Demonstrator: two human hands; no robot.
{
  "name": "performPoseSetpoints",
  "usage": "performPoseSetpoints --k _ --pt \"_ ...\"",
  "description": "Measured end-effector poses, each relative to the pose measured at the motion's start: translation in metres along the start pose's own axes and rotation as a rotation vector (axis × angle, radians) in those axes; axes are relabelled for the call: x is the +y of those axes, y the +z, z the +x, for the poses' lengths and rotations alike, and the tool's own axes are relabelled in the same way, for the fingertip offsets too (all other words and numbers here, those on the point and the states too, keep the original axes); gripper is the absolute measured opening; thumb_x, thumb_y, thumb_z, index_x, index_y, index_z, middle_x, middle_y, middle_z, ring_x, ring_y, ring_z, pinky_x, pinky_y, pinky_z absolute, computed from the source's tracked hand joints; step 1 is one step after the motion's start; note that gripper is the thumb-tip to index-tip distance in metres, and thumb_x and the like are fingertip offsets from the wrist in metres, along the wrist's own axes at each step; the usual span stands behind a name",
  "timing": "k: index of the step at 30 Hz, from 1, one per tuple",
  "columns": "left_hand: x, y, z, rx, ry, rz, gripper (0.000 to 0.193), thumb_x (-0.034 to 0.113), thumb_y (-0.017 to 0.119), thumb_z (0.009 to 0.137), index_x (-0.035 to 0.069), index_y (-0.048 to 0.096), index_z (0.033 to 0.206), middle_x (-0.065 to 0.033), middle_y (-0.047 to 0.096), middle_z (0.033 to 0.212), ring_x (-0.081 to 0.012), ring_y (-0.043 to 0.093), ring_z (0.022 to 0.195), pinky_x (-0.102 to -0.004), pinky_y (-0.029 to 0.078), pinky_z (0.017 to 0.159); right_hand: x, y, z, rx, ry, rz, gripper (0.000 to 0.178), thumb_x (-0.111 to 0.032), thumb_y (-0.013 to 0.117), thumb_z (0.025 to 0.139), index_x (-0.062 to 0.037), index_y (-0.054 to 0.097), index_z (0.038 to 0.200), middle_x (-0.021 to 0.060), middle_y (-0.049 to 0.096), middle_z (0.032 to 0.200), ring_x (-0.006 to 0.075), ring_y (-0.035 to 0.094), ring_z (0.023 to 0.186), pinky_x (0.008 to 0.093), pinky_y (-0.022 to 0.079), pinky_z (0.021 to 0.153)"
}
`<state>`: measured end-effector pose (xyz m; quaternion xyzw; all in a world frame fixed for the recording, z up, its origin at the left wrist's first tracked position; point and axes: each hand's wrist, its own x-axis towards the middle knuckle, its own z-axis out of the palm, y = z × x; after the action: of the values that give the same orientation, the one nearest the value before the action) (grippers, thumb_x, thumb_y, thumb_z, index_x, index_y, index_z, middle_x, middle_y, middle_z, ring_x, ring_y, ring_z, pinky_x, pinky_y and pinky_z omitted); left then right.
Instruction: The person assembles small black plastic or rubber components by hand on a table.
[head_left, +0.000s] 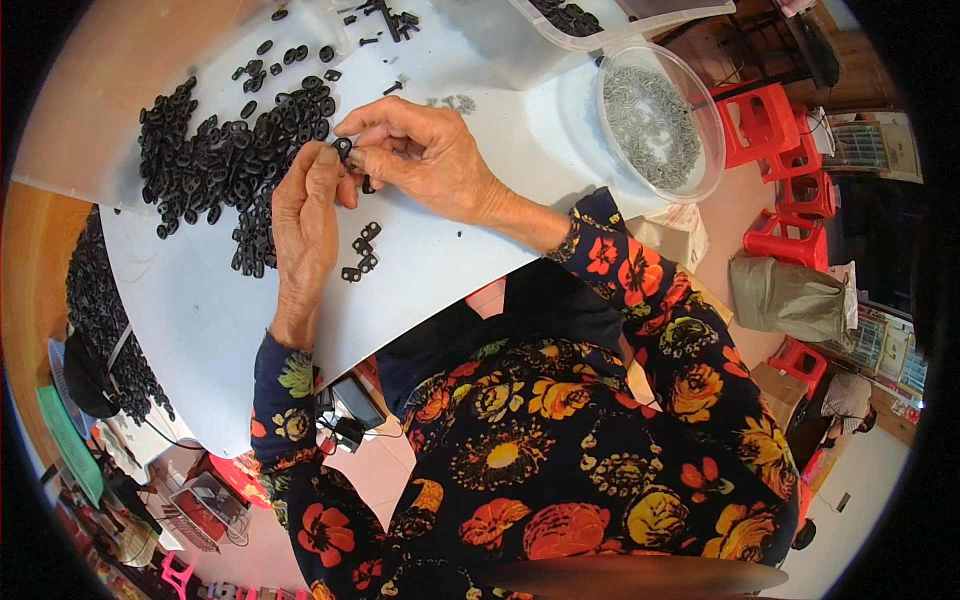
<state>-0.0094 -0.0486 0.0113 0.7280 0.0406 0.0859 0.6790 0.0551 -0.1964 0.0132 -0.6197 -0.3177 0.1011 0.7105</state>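
Observation:
Between my two hands is a small black plastic piece with a hole (343, 148), which looks like a cord lock. My left hand (308, 205) pinches it between thumb and forefinger. My right hand (432, 160) has thumb and fingers closed at its right side; whether they also grip a smaller part is hidden. A bit of another black part shows under the right fingers. Left of the hands spreads a large pile of similar black pieces (190, 150). Several more black pieces (365, 250) lie in a small group just below the hands on the white tabletop (430, 285).
A round clear tub (712, 150) of small silvery metal parts, seemingly springs, stands at the right. Clear bins (540, 75) sit at the back, near loose black pins (393, 86). A heap of black pieces (95, 310) lies beyond the left edge. Red stools (760, 120) stand at right.

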Motion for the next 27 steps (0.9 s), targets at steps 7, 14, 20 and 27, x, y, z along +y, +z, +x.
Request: performPoseSetpoints --k 7,14,20,27 --pt "0.006 0.002 0.001 -0.027 0.006 0.09 0.032 0.027 0.041 0.099 0.003 0.054 0.082 0.0017 0.048 0.065 -0.0061 0.042 0.064 -0.0216 0.034 0.059 0.003 -0.005 -0.001 -0.044 0.068 0.026 0.025 0.003 0.057 0.084 0.0003 0.058 0.109 0.0013 0.062 0.074 0.0039 0.057 0.065 0.0195 0.048 0.06" --pt "-0.007 -0.006 0.002 -0.045 -0.015 -0.025 0.033 0.028 0.042 0.099 0.002 0.056 0.084 0.0015 0.049 0.067 -0.0065 0.043 0.064 -0.0217 0.035 0.059 0.003 -0.001 0.001 -0.044 0.095 0.169 0.025 0.001 0.061 0.082 0.0006 0.057 0.106 0.0052 0.066 0.074 0.0067 0.059 0.062 0.0208 0.049 0.057" --pt "0.003 0.002 0.0 0.0 -0.048 -0.064 0.033 0.028 0.043 0.099 0.002 0.057 0.086 0.0018 0.048 0.068 -0.0059 0.042 0.063 -0.0207 0.034 0.057 0.003 -0.001 0.002 -0.045 -0.09 -0.154 0.029 -0.003 0.07 0.075 0.0 0.058 0.101 0.0053 0.063 0.072 0.0077 0.059 0.061 0.0224 0.049 0.057" --pt "0.004 -0.001 -0.001 -0.05 -0.021 0.029 0.031 0.027 0.043 0.099 0.002 0.057 0.085 0.0022 0.048 0.067 -0.0056 0.041 0.061 -0.0205 0.034 0.055 0.0 -0.002 0.001 -0.062 -0.091 -0.373 0.035 -0.008 0.077 0.07 -0.0037 0.061 0.1 0.0029 0.059 0.069 0.0097 0.056 0.061 0.0238 0.049 0.06"
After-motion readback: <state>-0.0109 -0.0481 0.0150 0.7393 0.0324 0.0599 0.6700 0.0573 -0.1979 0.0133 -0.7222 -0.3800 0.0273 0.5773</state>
